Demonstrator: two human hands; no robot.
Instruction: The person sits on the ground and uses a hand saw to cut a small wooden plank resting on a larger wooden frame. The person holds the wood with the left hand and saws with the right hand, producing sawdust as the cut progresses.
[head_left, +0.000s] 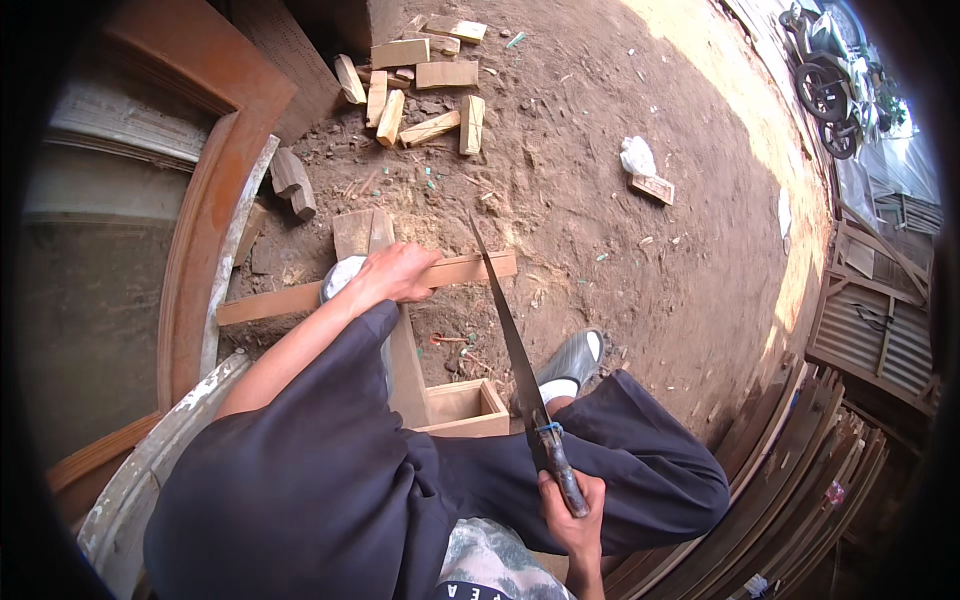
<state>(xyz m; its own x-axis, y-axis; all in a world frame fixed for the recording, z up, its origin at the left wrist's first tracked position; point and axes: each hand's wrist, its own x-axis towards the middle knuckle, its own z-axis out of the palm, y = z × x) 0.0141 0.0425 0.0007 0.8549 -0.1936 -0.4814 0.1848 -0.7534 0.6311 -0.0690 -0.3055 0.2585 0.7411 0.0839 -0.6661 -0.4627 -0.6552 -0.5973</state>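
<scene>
Mid-frame, my left hand [400,272] clamps a plank [472,269], probably light and stiff; lower centre, my right hand [578,515] grips a saw [514,345] by its handle [560,468], the safest hold.

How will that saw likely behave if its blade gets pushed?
The saw blade is long and thin, so it would probably flex sideways, most where it narrows. Pushed edge-on, it should be stiffer, being broader toward the handle. That handle looks shiny, so it may feel slippery in the right hand.
</scene>
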